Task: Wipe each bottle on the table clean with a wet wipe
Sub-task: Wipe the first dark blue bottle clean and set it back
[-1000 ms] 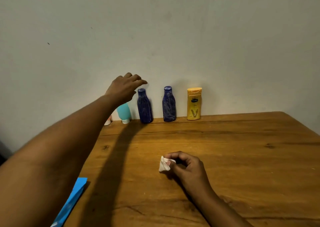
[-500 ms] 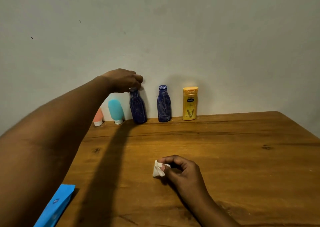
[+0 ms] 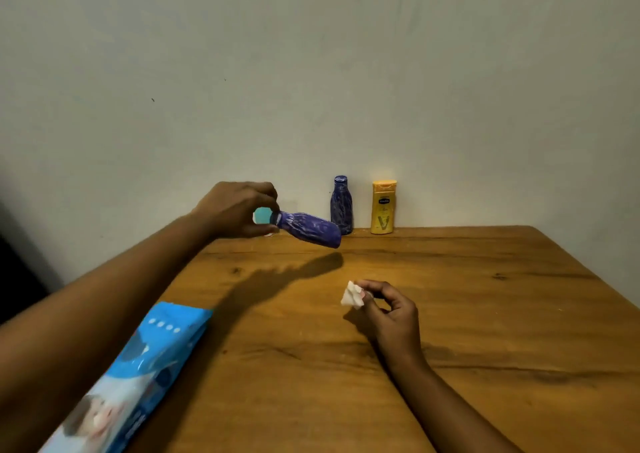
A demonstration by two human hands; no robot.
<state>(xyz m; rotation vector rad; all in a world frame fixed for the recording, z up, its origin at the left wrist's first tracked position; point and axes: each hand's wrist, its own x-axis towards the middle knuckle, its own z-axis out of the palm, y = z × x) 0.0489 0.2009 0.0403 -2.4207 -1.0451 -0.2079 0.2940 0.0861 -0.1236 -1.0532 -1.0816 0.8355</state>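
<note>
Your table (image 3: 485, 314) is grainy wood with a soft sheen, the wipe pack (image 3: 149, 359) is glossy plastic film, your wipe (image 3: 352, 295) looks like crumpled soft cloth, the tilted blue bottle (image 3: 310, 228) has a streaky shine, the yellow bottle (image 3: 383, 208) is smooth plastic.

Bottles, four countable: two dark blue, namely the held blue bottle (image 3: 308, 228) and the standing blue bottle (image 3: 341, 206); one yellow bottle (image 3: 383, 207); one teal bottle (image 3: 262, 215), seen only in part behind the left hand (image 3: 235, 210), which may hide more. Wiping goods, two items: one crumpled white wet wipe (image 3: 352, 295) and one blue wipes pack (image 3: 145, 355). Remaining entries: one wooden table (image 3: 485, 314), one plain wall (image 3: 311, 71), and two hands, the left as noted and the right hand (image 3: 391, 317).
</note>
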